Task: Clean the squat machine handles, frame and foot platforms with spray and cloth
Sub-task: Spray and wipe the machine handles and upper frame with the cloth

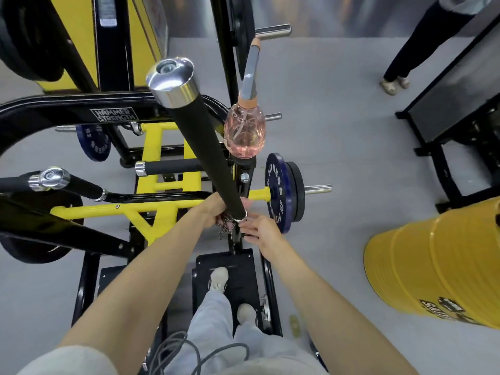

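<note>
Above cloth (226, 226), handle (200, 136) stands (seemingly) upright.

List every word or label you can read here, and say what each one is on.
"HAMMER STRENGTH": badge on the black frame arm.
"FITNESS": right blue weight plate; its other letters are unclear.
Left blue weight plate: similar lettering, too skewed to read.
Yellow barrel: black lettering, cut off, unreadable.
Silver tag on the upright: blurred.
</note>
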The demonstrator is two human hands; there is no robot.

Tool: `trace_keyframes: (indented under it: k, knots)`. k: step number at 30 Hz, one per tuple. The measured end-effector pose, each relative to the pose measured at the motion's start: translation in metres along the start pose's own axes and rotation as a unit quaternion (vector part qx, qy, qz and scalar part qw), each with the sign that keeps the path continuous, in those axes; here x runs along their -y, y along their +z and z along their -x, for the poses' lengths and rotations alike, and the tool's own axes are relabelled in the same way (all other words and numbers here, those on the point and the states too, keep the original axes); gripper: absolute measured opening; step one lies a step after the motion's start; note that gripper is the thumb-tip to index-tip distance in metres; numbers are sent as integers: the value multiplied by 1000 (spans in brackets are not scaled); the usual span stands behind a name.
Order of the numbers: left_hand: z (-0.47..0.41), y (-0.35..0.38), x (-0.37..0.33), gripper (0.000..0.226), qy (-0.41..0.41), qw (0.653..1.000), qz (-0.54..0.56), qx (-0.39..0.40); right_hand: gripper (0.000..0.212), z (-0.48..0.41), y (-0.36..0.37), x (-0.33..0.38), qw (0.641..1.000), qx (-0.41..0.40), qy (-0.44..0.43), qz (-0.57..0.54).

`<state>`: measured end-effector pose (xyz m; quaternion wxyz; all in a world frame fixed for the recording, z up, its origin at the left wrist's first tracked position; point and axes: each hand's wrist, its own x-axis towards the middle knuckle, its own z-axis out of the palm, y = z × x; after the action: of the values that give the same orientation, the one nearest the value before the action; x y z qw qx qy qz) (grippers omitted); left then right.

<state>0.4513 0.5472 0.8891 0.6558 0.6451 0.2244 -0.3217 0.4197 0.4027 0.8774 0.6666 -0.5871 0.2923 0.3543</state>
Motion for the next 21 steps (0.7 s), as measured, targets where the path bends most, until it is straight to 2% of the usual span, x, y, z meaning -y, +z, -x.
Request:
trace_keyframes:
  k: [3,7,9,13,15,17,19,21]
  knots:
    - [5,1,17,21,-21,996,11,-85,43,-5,7,-1,999,-16,1,-29]
    - [16,1,31,34,-14,988,19,-150,43,1,16,-3,995,-33,1,-92]
    - [28,5,34,31,-20,990,46,-130,42,3,16,-6,994,-41,14,-102]
    - [55,14,42,20,-42,996,72,-31,39,8,10,-10,994,-88,24,-65]
    - [60,31,41,21,-24,995,97,1,45,18,7,-7,995,-48,25,-88]
    - [56,51,39,24,0,991,130,-28,54,28,1,-1,989,15,52,-140]
    - [53,71,33,23,32,993,61,-98,62,40,-10,4,980,57,76,-174]
    - [53,83,28,19,66,989,-36,-128,60,49,-16,7,979,74,74,-177]
